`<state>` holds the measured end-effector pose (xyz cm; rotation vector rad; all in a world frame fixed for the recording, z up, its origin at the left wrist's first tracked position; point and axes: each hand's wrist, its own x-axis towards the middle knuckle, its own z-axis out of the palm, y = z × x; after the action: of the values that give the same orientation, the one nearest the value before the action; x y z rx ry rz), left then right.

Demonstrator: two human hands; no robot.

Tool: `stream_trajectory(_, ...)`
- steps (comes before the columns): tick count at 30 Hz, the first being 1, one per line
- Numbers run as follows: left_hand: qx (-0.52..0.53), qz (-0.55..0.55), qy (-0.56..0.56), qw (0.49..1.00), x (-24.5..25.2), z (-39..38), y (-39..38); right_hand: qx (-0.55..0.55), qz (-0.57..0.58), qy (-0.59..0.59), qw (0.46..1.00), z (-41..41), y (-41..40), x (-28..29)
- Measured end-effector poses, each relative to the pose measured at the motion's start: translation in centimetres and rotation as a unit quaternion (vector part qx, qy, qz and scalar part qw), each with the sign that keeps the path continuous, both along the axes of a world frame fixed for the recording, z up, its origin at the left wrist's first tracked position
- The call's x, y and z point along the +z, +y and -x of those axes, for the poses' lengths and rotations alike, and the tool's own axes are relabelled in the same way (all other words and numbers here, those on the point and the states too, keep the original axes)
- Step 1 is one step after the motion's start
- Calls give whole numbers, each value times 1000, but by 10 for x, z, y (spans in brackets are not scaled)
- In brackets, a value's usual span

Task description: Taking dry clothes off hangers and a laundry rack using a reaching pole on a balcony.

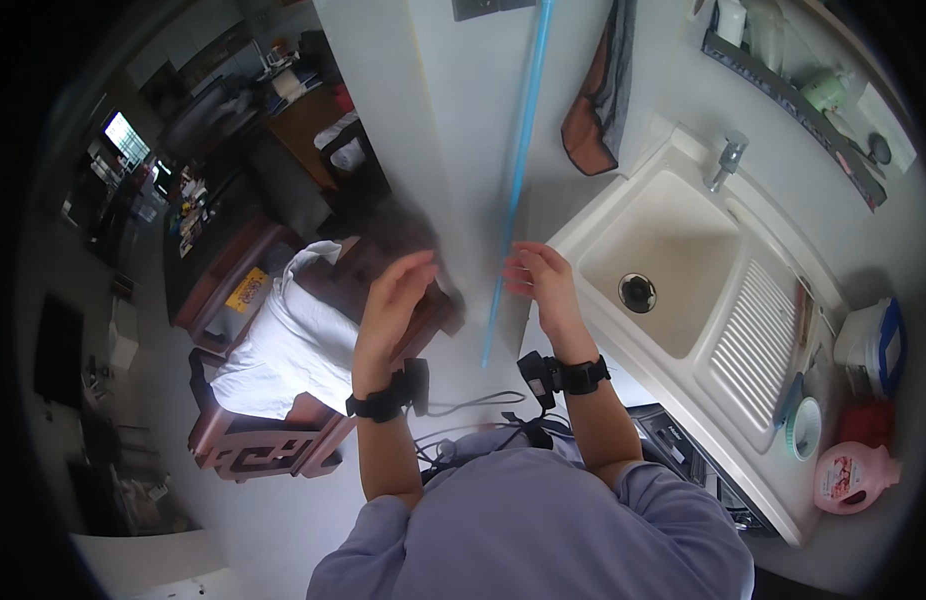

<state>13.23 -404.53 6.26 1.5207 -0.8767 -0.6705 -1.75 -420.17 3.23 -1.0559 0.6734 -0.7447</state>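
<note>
Both my hands are raised in front of my body, holding nothing. My left hand (394, 296), its fingers loosely bent, is above a carved dark wooden chair or bench (215, 442) with a white cloth (294, 360) draped over it. Facing it across a gap is my right hand (547, 289), with fingers spread and slightly curled. A light-blue pole (524, 120) leans against the wall and passes behind my right fingers; whether they touch it I cannot tell. Right of that hand stands a cream washbasin (673, 225) with a chrome tap (728, 159). Each wrist wears a black strapped device.
A ribbed washboard (755, 345) adjoins the basin. A pink jug (853, 480), a green-rimmed cup (804, 427) and a blue-lidded tub (872, 349) line its right side. A grey-and-brown cloth (598, 112) hangs above. Loose cables (470, 409) run near my waist.
</note>
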Motion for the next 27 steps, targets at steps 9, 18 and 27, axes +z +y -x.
stream_trajectory(9, -1, -12, 62, 998, -27, -61, -63, -83, -47, 27, 995, -62, -69, -25)
stream_trajectory(18, -39, 15, -64, 997, -93, -119, -239, -127, -10, 53, 990, -134, -185, -33)
stream_trajectory(27, -58, 30, -11, 998, -153, -104, -320, -36, 72, 92, 992, -175, -234, -50)
